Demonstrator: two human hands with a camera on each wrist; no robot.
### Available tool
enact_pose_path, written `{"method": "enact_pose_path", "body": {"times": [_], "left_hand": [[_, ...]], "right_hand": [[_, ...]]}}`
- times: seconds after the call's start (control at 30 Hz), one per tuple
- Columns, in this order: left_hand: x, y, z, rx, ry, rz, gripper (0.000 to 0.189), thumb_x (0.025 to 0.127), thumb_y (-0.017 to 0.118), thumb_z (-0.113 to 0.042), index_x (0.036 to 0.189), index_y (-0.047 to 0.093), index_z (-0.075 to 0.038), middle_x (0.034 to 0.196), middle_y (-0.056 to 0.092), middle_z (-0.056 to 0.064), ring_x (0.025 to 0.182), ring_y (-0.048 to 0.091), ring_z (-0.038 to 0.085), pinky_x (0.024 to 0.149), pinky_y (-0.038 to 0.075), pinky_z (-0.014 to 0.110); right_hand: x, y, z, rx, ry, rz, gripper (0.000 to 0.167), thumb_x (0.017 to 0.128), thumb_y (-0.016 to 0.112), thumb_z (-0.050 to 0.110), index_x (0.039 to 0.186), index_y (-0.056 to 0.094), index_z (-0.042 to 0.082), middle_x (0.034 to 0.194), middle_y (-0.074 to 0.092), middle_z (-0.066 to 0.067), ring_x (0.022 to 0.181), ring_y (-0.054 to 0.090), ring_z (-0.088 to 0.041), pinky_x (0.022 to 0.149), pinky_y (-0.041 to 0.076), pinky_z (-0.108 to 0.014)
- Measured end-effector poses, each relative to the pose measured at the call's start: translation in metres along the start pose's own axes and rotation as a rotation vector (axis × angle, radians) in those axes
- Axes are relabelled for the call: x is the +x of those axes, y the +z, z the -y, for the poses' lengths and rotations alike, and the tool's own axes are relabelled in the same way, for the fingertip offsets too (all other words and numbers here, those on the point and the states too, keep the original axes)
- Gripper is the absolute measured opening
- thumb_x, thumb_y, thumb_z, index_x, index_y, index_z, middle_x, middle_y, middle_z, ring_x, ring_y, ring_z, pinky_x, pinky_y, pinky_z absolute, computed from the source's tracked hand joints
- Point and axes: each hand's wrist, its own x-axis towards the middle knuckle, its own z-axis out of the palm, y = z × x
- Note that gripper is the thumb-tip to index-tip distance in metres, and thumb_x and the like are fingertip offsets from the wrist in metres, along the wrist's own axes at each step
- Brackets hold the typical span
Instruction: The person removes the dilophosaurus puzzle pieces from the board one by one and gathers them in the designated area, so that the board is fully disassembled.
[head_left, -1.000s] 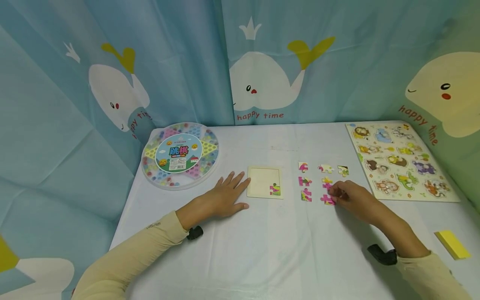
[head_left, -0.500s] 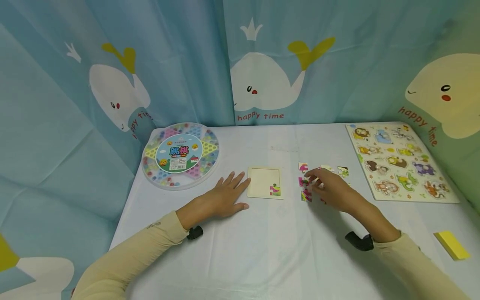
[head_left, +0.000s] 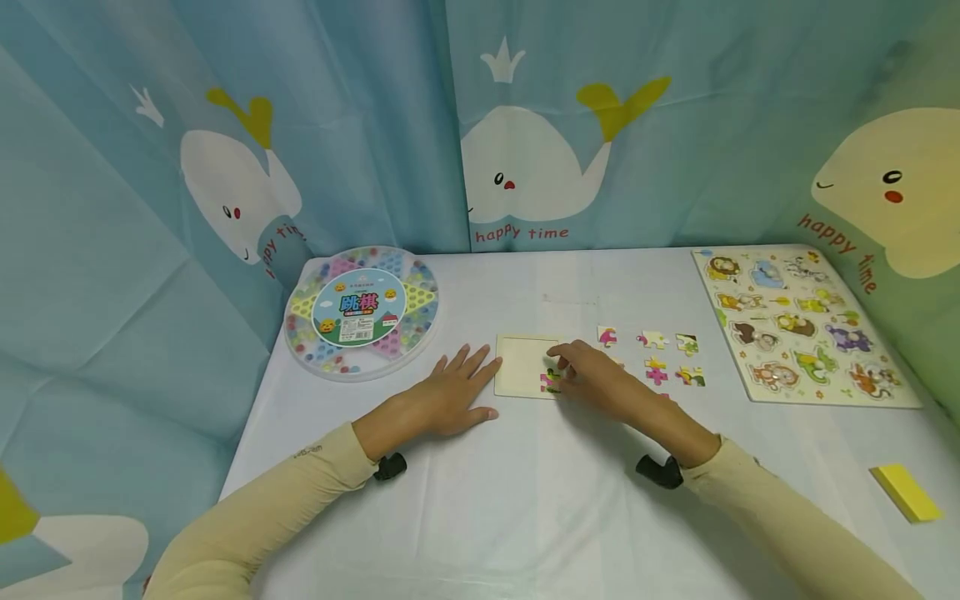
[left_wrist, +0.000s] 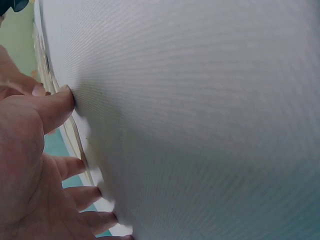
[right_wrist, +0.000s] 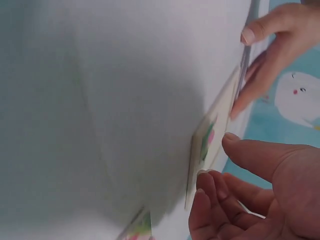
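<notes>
In the head view my left hand [head_left: 450, 392] lies flat on the table with its fingers spread, fingertips right at the left edge of the wooden puzzle tray [head_left: 517, 364]. One pink-and-green jigsaw piece [head_left: 548, 382] sits in the tray's lower right corner. My right hand [head_left: 592, 375] hovers over the tray's right side with loosely bent fingers. In the right wrist view a gap shows between the thumb and fingers of that hand [right_wrist: 245, 185], and nothing is seen in it. Loose jigsaw pieces, such as a pink-and-yellow piece [head_left: 656, 372], lie to the right, some hidden by the right hand and forearm.
A round Chinese checkers set [head_left: 360, 308] stands at the back left. At the back right lies an animal peg puzzle board [head_left: 798, 325]. A yellow block [head_left: 905, 492] is near the right edge. Whale-printed curtains [head_left: 375, 125] hang behind the table.
My right hand has moved left from the lower loose pieces, across the left column, to the tray. The left hand and the tray have stayed put.
</notes>
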Motion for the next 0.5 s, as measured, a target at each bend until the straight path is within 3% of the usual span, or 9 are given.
{"method": "enact_pose_path", "body": {"times": [0.2,0.5], "left_hand": [[-0.0004,-0.0003,-0.0007,0.002,0.011,-0.008,0.085,0.107,0.052,-0.057,0.172,0.011,-0.019,0.179,0.001,0.010,0.164,0.001,0.040,0.128,0.013,0.064],[-0.0010,-0.0010,-0.0014,0.015,0.008,-0.006,0.085,0.108,0.051,-0.057,0.172,0.011,-0.019,0.178,0.002,0.010,0.164,0.002,0.039,0.128,0.015,0.063]], "right_hand": [[0.0030,0.0074,0.0018,-0.034,0.040,0.038,0.035,0.096,0.078,0.009,0.127,0.065,-0.003,0.111,0.064,-0.013,0.096,0.062,-0.024,0.089,0.057,-0.041],[0.0026,0.0096,0.0060,-0.085,0.036,0.015,0.029,0.097,0.078,0.009,0.119,0.065,-0.005,0.111,0.063,-0.015,0.096,0.061,-0.023,0.088,0.056,-0.041]]}}
